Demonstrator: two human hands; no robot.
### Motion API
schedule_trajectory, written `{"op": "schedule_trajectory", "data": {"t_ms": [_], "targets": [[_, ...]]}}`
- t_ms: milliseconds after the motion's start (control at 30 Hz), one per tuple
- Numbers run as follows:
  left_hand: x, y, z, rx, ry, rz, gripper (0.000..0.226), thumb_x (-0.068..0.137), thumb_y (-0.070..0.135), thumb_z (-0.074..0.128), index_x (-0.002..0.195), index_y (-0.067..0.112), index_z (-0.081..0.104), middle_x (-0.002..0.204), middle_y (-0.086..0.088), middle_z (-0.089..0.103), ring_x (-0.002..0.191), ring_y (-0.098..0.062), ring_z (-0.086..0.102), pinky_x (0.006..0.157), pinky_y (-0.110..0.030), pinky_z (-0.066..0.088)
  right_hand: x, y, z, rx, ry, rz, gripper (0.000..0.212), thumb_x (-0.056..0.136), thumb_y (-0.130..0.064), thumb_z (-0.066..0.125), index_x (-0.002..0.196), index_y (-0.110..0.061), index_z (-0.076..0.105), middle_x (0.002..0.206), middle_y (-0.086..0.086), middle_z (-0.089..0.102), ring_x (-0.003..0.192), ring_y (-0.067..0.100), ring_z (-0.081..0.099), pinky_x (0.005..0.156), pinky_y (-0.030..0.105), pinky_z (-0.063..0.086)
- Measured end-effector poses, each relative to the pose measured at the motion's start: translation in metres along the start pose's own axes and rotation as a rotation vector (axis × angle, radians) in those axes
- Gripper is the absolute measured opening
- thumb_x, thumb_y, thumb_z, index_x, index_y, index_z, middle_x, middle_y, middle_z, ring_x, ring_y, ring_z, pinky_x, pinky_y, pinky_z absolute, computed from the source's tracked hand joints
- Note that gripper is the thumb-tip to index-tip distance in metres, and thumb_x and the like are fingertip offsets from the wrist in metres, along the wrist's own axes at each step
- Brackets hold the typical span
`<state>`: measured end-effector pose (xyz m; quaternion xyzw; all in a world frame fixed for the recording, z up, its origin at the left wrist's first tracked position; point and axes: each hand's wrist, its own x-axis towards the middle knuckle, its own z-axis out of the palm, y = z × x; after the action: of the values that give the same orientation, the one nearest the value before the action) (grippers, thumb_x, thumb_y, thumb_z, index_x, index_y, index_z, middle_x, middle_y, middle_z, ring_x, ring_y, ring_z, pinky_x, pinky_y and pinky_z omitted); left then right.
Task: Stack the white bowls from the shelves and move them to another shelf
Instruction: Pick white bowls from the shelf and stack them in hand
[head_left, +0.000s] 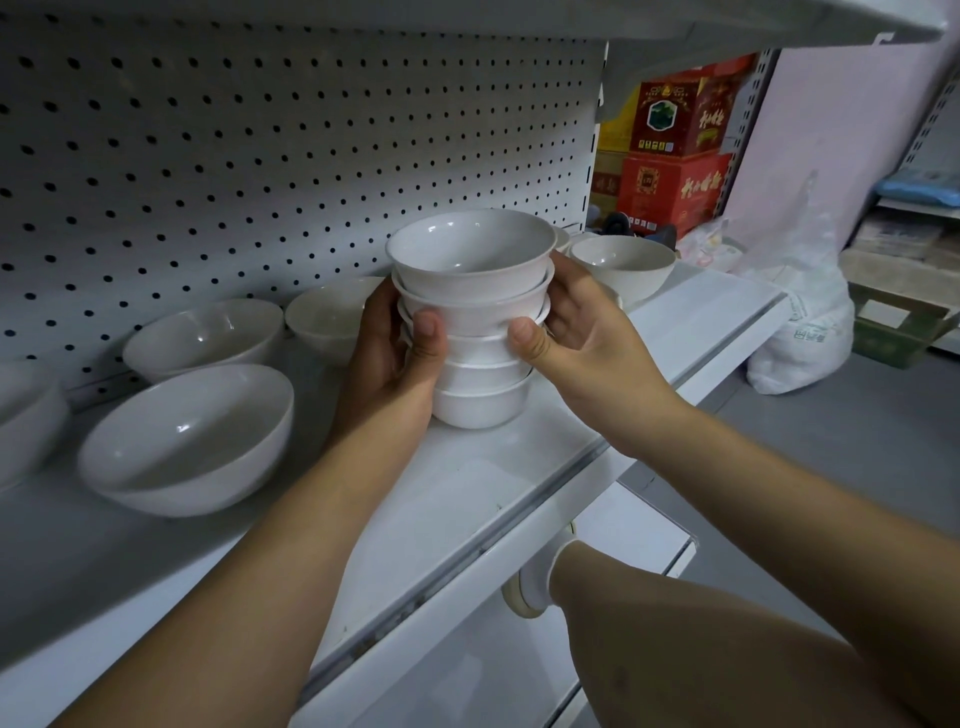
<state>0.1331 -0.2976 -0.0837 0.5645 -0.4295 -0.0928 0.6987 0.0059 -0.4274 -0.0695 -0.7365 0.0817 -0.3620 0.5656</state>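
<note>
Here left hand (395, 364), right hand (584, 325) fingers (567, 274) clamp bowl stack (480, 306); box (675, 195) writing illegible.

A stack (480, 306) of perhaps five small white bowls stands upright on the white shelf (467, 478).

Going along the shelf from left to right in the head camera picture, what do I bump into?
Cut-off bowl → big front bowl → small back bowl → left hand → stack of bowls → right hand → lone bowl → white bag.
</note>
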Motion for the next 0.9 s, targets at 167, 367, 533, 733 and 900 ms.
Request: {"op": "schedule_trajectory", "data": {"t_ms": [167, 367, 533, 733, 900], "targets": [[0.0, -0.003, -0.004, 0.018, -0.014, -0.018, 0.048, 0.101, 0.049, 0.047, 0.141, 0.023, 0.047, 0.137, 0.012, 0.063, 0.127, 0.0, 0.058, 0.101, -0.015, 0.044, -0.006, -0.002, -0.003, 0.013, -0.029, 0.029, 0.075, 0.089, -0.028, 0.071, 0.152, -0.017, 0.03, 0.153, -0.001, 0.049, 0.141, 0.007, 0.046, 0.115, 0.025, 0.039], [-0.002, -0.001, -0.008, 0.012, -0.039, -0.06, 0.069, 0.093, 0.058, 0.052, 0.148, 0.019, 0.044, 0.142, 0.005, 0.061, 0.13, -0.004, 0.058, 0.108, -0.024, 0.047, -0.028, -0.004, -0.011, -0.217, 0.117, 0.087, 0.079, 0.071, -0.048, 0.084, 0.136, -0.015, 0.055, 0.129, -0.001, 0.064, 0.122, 0.006, 0.06, 0.098, 0.031, 0.057], [0.0, -0.001, -0.015, -0.035, -0.12, -0.16, 0.076, 0.085, 0.058, 0.066, 0.15, 0.025, 0.045, 0.144, 0.003, 0.062, 0.136, -0.017, 0.057, 0.115, -0.054, 0.042, -0.037, -0.001, -0.013, -0.299, 0.004, 0.174, 0.083, 0.062, -0.049, 0.086, 0.135, -0.026, 0.053, 0.127, -0.013, 0.063, 0.117, 0.006, 0.063, 0.096, 0.029, 0.058], [-0.002, 0.009, -0.016, -0.024, -0.132, -0.207, 0.074, 0.081, 0.046, 0.076, 0.145, 0.019, 0.05, 0.138, -0.003, 0.067, 0.132, -0.024, 0.061, 0.113, -0.06, 0.043, -0.036, 0.011, -0.005, -0.152, -0.033, 0.19, 0.092, 0.067, -0.027, 0.091, 0.146, -0.027, 0.045, 0.137, -0.012, 0.063, 0.121, 0.01, 0.065, 0.104, 0.03, 0.053], [-0.011, 0.018, -0.014, -0.074, -0.106, -0.23, 0.072, 0.077, 0.037, 0.079, 0.14, 0.014, 0.054, 0.132, -0.005, 0.071, 0.126, -0.024, 0.065, 0.11, -0.059, 0.047, -0.04, 0.011, -0.001, -0.096, 0.037, 0.123, 0.081, 0.074, -0.007, 0.088, 0.145, -0.021, 0.051, 0.13, -0.004, 0.07, 0.12, 0.015, 0.067, 0.106, 0.039, 0.052]]}}
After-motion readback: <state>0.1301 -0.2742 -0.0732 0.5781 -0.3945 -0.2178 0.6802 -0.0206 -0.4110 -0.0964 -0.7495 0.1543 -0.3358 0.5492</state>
